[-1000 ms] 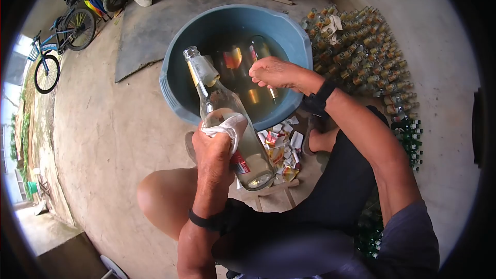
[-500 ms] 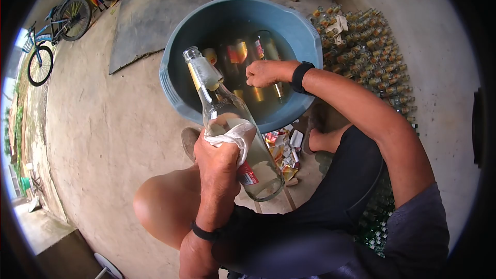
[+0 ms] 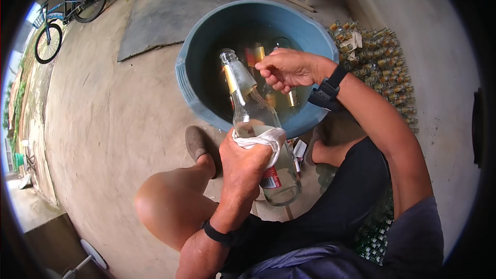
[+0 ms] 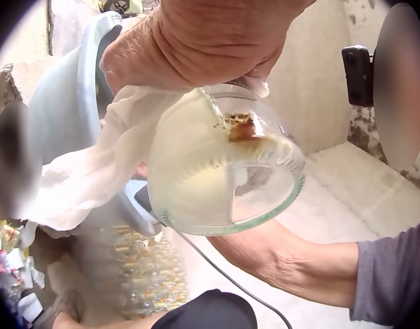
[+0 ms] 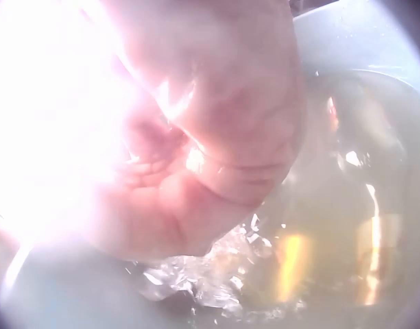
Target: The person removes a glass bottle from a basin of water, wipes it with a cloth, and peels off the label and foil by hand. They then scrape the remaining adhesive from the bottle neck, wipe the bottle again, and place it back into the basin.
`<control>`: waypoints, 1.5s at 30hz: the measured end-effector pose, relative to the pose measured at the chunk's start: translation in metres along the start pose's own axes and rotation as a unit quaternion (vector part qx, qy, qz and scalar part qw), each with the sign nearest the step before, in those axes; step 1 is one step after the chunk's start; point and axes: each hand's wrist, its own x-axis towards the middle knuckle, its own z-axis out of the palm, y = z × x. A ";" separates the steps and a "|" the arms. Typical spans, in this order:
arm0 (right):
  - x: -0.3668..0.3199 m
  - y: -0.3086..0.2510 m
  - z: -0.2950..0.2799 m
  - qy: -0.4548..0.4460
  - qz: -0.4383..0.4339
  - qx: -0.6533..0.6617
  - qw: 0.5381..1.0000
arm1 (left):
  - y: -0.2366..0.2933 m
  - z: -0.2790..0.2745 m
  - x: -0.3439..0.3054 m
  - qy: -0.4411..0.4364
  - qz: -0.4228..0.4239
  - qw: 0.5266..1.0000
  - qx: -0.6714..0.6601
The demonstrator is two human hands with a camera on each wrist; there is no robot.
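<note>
In the head view my left hand (image 3: pixel 247 160) grips a clear glass bottle (image 3: pixel 250 108) round its body, with a white cloth (image 3: pixel 261 138) between palm and glass. The bottle tilts, its mouth toward the tub. A whitish neck label with a yellow edge and a lower red label (image 3: pixel 269 178) are on it. My right hand (image 3: pixel 292 70) hangs over the water in the blue tub (image 3: pixel 199 101), fingers curled, nothing visible in it. Water splashes right under that hand (image 5: pixel 203 157) in the right wrist view. The bottle's round base (image 4: pixel 230 178) faces the left wrist camera.
Several labelled bottles (image 3: pixel 293 98) lie in the tub's water. Many clear bottles (image 3: pixel 382 67) stand in rows by the right wall, and green bottles (image 3: pixel 374 237) beside my leg. Label scraps (image 4: pixel 14 267) lie on the floor near the tub. A bicycle (image 3: pixel 67 13) stands far left.
My right hand dropped low over the tub's water, then rose and turned so its curled fingers show. My left hand still holds the bottle. The head view has shifted.
</note>
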 end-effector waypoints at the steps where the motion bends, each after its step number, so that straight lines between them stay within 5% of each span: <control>1: -0.015 -0.011 0.004 0.002 -0.036 0.014 0.999 | 0.002 0.002 0.000 0.004 -0.006 1.000 0.006; 11: -0.096 -0.044 0.077 0.041 -0.279 0.011 0.959 | -0.016 0.011 0.006 -0.022 -0.007 1.000 0.015; 23: -0.101 -0.003 0.059 0.148 -0.334 -0.136 0.921 | -0.023 0.020 0.004 -0.031 -0.006 0.999 0.031; 29: -0.091 0.023 0.049 0.200 -0.440 -0.161 0.860 | -0.020 0.025 0.005 -0.045 0.013 0.998 0.042; 32: -0.094 0.027 0.044 0.191 -0.402 -0.121 0.887 | -0.020 0.030 0.006 -0.051 0.016 0.995 0.085; 45: -0.100 0.037 0.028 0.207 -0.399 -0.210 0.868 | -0.026 0.043 0.008 -0.068 0.019 0.990 0.121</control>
